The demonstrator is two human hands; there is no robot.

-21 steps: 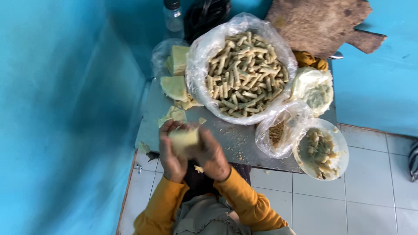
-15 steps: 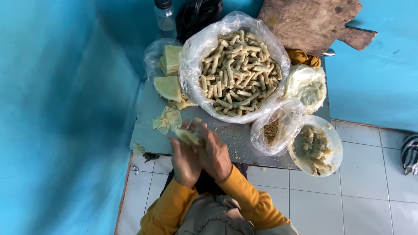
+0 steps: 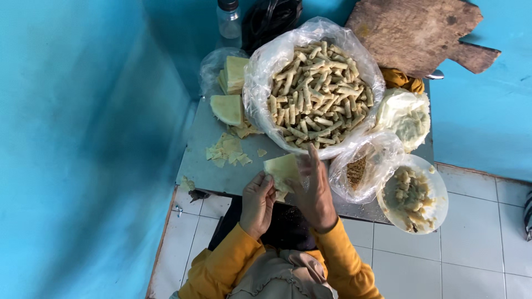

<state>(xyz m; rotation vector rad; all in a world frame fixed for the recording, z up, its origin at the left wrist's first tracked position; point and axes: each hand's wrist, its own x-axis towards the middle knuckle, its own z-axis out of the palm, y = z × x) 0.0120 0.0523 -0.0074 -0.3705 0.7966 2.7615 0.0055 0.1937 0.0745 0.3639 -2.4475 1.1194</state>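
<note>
A thin pale yellow wrapper sheet (image 3: 282,168) is pinched between my two hands at the near edge of the metal table (image 3: 221,171). My left hand (image 3: 257,202) grips its lower left corner. My right hand (image 3: 315,194) has its fingers spread along the sheet's right side. Just beyond my hands stands a large bowl lined with clear plastic (image 3: 313,88), full of rolled pastry sticks.
A stack of wrapper sheets (image 3: 234,75) and torn scraps (image 3: 227,150) lie at the table's left. At the right sit a small bag of crumbs (image 3: 357,170), a bowl of filling (image 3: 413,194) and a covered bowl (image 3: 405,117). A wooden board (image 3: 413,33) leans behind. Blue walls close in.
The camera view has shifted. My hands have come apart from a closed clasp and now hold the wrapper flat and spread between them.
</note>
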